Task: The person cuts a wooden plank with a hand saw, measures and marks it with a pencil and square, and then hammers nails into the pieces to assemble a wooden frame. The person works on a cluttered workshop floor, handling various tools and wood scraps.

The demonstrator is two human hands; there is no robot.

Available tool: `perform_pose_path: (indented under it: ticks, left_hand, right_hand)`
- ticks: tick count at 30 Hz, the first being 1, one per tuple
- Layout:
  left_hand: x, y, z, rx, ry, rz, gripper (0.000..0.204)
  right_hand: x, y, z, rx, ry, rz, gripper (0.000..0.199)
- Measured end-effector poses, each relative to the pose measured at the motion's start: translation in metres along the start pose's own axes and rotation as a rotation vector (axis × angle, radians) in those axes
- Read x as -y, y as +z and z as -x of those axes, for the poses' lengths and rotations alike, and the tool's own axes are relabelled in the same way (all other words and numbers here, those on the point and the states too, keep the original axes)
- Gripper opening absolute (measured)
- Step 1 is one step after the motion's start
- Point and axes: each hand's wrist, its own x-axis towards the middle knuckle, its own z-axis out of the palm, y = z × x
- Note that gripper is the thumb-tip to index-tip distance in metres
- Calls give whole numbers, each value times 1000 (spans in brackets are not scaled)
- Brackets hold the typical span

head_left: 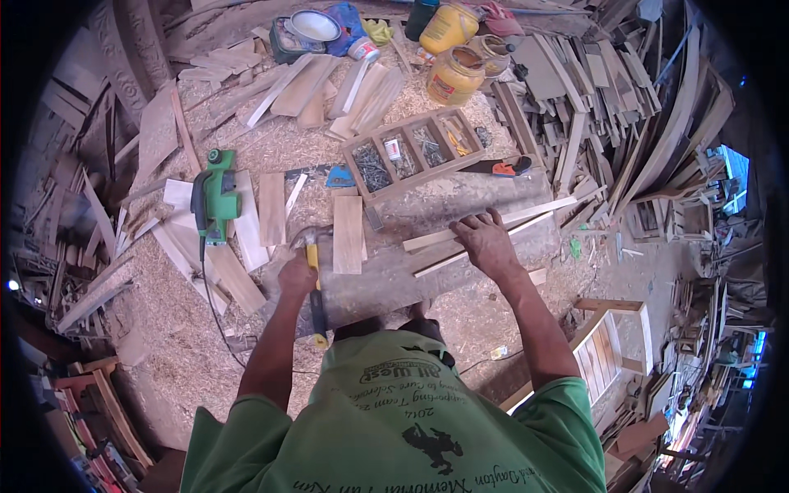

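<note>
My left hand point(296, 275) is closed round a hammer point(317, 308) with a yellow and black handle, close below its head. The handle's end points back toward my body. On the right part of the bench point(370, 296), my right hand point(486, 245) lies across two thin wooden strips, its fingers bent over the farther strip point(534, 213). Beside it runs the nearer strip point(444, 264), partly under the hand. A short flat board point(348, 234) lies between my hands, just right of the hammer.
A divided wooden box point(415, 152) holds nails and small parts. Near it lies a saw with an orange and black handle point(511, 167). A green electric planer point(219, 197) with a cord rests on boards at left. Yellow jars point(454, 76) stand behind; a wooden frame point(608, 345) stands at right.
</note>
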Motion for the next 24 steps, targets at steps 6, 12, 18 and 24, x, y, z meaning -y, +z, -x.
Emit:
perform_pose_path:
  ticks: [6,12,18,24]
  left_hand:
    - [-163,-43,54,-387,745,527,55]
    - [-255,-39,71,-278,735,84,49]
    - [-249,-29,59,-197,796,126,34]
    - [-245,-34,48,-74,776,308,28]
  right_hand:
    - [-2,1,6,-26,-31,-26,33]
    - [7,-3,4,-23,24,-71,32]
    - [73,28,54,-497,295,-85,30]
    - [183,149,65,365,-176,-664,66]
